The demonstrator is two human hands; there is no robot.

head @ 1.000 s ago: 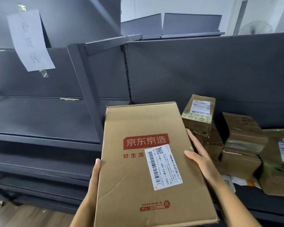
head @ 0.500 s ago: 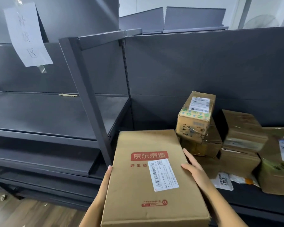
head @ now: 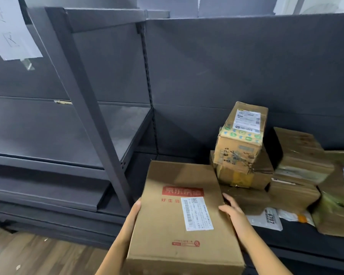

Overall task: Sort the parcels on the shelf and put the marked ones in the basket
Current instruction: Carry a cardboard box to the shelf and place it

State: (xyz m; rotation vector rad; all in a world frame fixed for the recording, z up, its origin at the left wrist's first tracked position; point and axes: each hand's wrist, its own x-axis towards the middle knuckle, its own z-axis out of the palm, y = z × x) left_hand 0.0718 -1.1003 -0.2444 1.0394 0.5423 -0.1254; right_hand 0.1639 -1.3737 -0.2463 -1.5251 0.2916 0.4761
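- The left hand [head: 134, 212] and right hand [head: 233, 214] press flat against opposite long sides of the large cardboard box [head: 179, 221], fingers straight, the right thumb on its top face.
- The box, barcode label up, reaches over the left end of the dark shelf [head: 298, 243]; whether it rests there I cannot tell.
- A grey mailer [head: 266, 218] lies just right of it.
- Beyond, parcels are stacked, the topmost small box [head: 240, 139] tilted.
- A paper sign [head: 10, 30] hangs upper left.
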